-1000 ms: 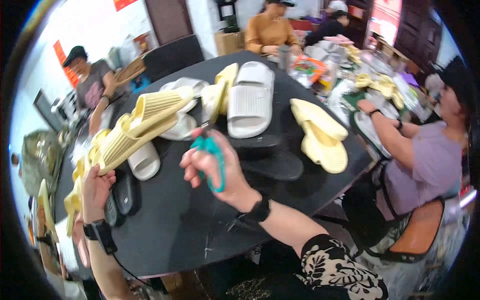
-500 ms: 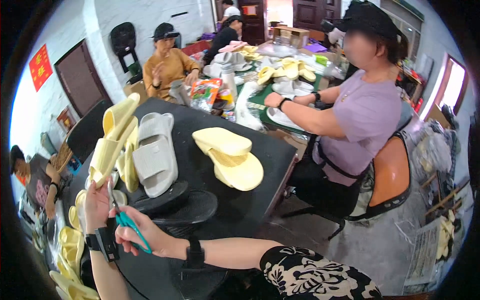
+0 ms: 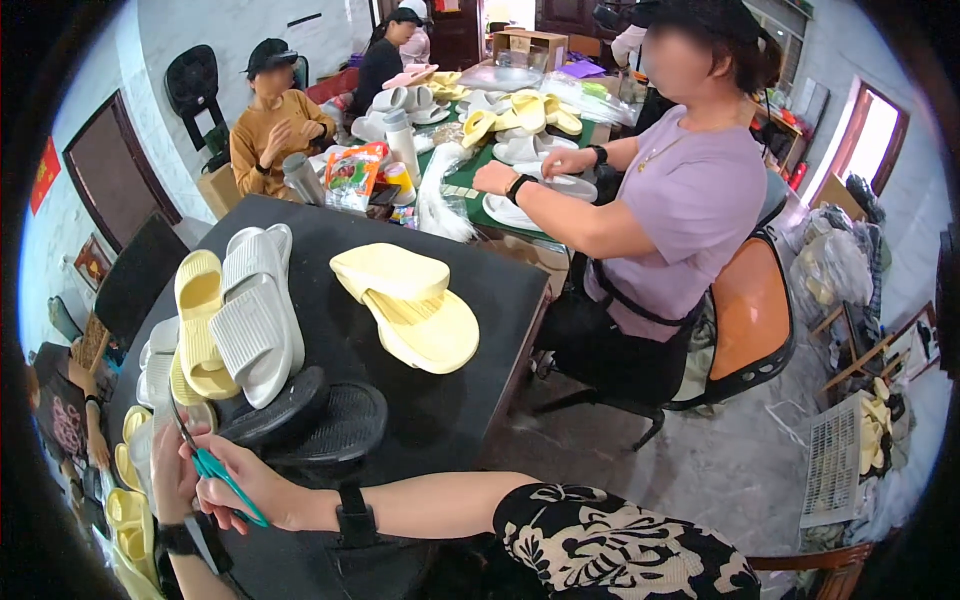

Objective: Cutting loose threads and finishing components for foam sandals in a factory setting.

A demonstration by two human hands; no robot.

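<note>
My right hand (image 3: 250,490) is closed around the teal handles of a pair of scissors (image 3: 222,475). The metal blades point up and away, beside my left hand (image 3: 177,478). That left hand is smeared by motion, so whether it holds anything cannot be made out. Just beyond both hands stands a yellow slipper (image 3: 205,325), leaning against a pair of grey slippers (image 3: 262,310). Black slippers (image 3: 340,420) lie on the table right of my hands. Farther right rests a yellow pair (image 3: 415,305), one slipper on top of the other.
More yellow slippers (image 3: 130,525) are heaped along the left. A person in a lilac top (image 3: 690,200) works at a green table (image 3: 460,185) bearing slippers, flasks and packets. Across it sits another person in mustard (image 3: 280,140). An orange-backed chair (image 3: 755,310) stands at the right.
The yellow slipper raised at my left hand is no longer held up there. Both hands have come lower and nearer, scissors still in the right. The view has shifted.
</note>
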